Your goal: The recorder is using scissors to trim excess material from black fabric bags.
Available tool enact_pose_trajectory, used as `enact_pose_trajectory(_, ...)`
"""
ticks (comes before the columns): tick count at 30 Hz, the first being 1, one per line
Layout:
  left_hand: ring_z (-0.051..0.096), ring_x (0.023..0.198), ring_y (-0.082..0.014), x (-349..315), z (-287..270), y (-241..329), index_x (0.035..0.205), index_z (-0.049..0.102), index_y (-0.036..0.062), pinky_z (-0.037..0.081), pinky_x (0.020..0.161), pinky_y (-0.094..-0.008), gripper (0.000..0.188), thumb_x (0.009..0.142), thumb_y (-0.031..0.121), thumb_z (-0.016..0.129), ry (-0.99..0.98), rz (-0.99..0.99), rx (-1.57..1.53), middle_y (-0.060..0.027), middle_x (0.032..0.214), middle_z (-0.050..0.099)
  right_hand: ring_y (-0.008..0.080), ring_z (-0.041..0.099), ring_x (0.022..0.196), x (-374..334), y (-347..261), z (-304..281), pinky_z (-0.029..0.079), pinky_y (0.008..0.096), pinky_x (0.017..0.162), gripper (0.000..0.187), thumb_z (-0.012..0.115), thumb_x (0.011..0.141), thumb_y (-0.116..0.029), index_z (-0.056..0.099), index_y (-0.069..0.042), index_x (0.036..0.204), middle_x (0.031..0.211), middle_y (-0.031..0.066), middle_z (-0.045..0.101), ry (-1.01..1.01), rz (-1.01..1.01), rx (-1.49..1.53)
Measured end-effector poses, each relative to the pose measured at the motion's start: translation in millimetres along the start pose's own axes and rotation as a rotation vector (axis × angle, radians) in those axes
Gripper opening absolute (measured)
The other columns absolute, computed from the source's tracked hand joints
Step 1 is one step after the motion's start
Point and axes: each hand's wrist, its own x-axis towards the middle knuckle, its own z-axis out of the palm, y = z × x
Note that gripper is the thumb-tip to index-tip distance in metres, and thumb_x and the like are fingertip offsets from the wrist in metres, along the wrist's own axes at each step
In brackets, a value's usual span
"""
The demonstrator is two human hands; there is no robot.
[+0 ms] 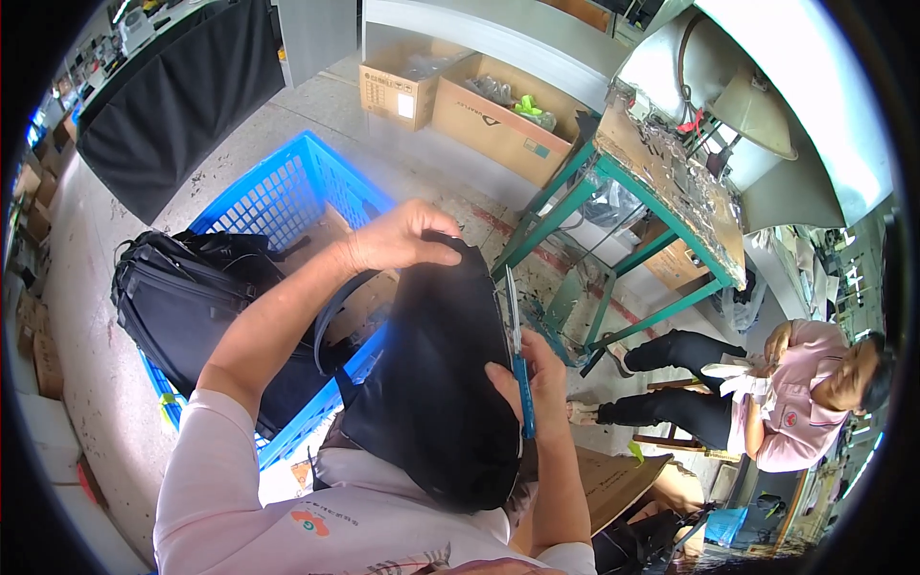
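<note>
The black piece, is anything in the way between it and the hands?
Nothing visible blocks the left hand: it grips the black piece on top. Along its right edge is the blue tool in the right hand.

Site type: workshop. Identifying features: a worktable (621, 134) with a green metal frame, its top strewn with dark scraps toward the near corner; a beige cone-shaped hood (752, 117) by its right-hand edge; open cardboard cartons (517, 149) on a bare grey floor (91, 287); a blue perforated crate (278, 196) with a black bag (182, 297) lying over its left edge; a seated co-worker (805, 379) handling pale material (743, 379).
</note>
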Motion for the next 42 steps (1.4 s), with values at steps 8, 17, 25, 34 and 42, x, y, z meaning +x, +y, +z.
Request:
enact_pose_trajectory(8,0.049,0.072,-0.0033,-0.3,21.2,20.2,0.082,0.06,-0.0002,0.041,0.066,-0.0208,0.007,0.081,0.006,0.063,0.145,0.011,-0.362,0.0037,0.073,0.057,0.0338,0.056,0.074,16.0,-39.1,-29.1,0.046,0.0415,0.062,0.06,0.076,0.063,-0.034,0.048,-0.004,0.106,0.084,0.0143,0.055,0.039,-0.236,-0.595)
enact_pose_trajectory(17,0.049,0.07,-0.0027,-1.1,24.0,25.4,0.082,0.06,0.0001,0.041,0.065,-0.0201,0.005,0.081,0.005,0.062,0.165,0.017,-0.37,0.004,0.072,0.057,0.0251,0.052,0.057,24.4,-44.9,-34.5,0.044,0.0334,0.051,0.055,0.078,0.063,-0.03,0.052,0.0,0.101,0.07,0.0117,0.052,0.02,-0.395,-0.665)
enact_pose_trajectory(25,0.053,0.07,-0.0062,2.5,27.5,18.0,0.083,0.063,-0.0009,0.043,0.066,-0.0213,0.009,0.077,0.004,0.067,0.162,0.02,-0.356,-0.001,0.075,0.061,0.0233,0.049,0.05,19.6,-36.4,-31.9,0.042,0.0323,0.048,0.048,0.078,0.065,-0.024,0.053,0.001,0.097,0.062,0.011,0.049,0.03,-0.334,-0.592)
enact_pose_trajectory(34,0.051,0.069,-0.0031,5.6,33.2,22.9,0.082,0.061,-0.0008,0.043,0.063,-0.0203,0.004,0.079,0.003,0.062,0.155,0.149,-0.24,0.0016,0.071,0.059,0.022,0.05,0.05,24.9,-35.7,-44.3,0.042,0.0314,0.048,0.052,0.079,0.063,-0.023,0.052,0.001,0.1,0.063,0.0103,0.051,-0.005,-0.398,-0.641)
enact_pose_trajectory(42,0.052,0.059,-0.0145,10.2,45.5,28.8,0.08,0.059,-0.0014,0.041,0.056,-0.0269,0.011,0.073,0.003,0.066,0.192,0.292,-0.082,-0.0102,0.064,0.056,0.0205,0.051,0.052,40.3,-51.7,-64.6,0.044,0.0306,0.049,0.053,0.08,0.06,-0.025,0.053,-0.001,0.1,0.067,0.0092,0.054,-0.11,-0.456,-0.67)
